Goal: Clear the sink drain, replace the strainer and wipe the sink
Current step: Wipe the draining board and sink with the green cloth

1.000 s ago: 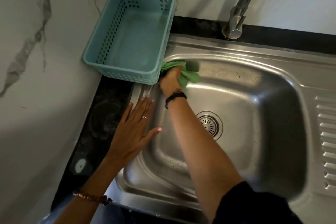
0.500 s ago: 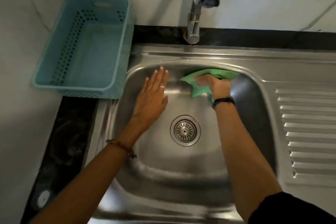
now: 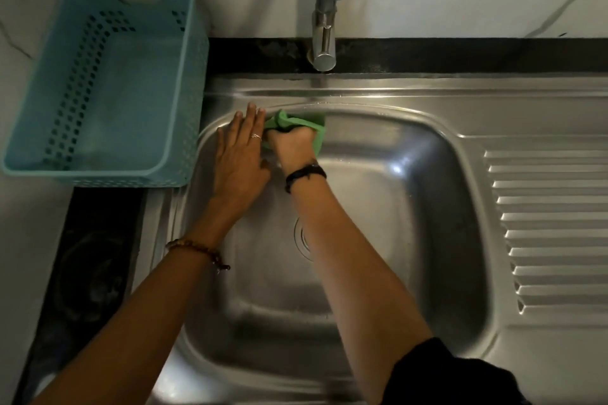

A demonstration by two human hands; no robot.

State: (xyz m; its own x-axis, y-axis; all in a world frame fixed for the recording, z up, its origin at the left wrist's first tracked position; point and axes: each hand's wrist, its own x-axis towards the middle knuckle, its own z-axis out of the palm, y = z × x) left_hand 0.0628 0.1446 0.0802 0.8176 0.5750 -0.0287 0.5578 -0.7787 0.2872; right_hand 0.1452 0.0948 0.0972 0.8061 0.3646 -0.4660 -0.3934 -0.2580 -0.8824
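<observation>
Nearest us, our right forearm crosses the stainless sink point(image 3: 378, 194) and hides most of the drain strainer point(image 3: 302, 237). Farther in, our left hand point(image 3: 241, 154) lies flat on the basin's far-left wall, fingers spread narrowly. Touching it, our right hand point(image 3: 292, 146) has its fingers bunched on the green cloth point(image 3: 296, 122) at the back rim. Beyond stand the teal basket point(image 3: 98, 82) on the worktop and the faucet point(image 3: 325, 39).

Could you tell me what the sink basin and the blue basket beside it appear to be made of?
The sink looks like brushed stainless steel: grey, with soft streaky highlights. The basket looks like matte moulded plastic: uniform pale blue, with rows of punched holes in its walls.
</observation>
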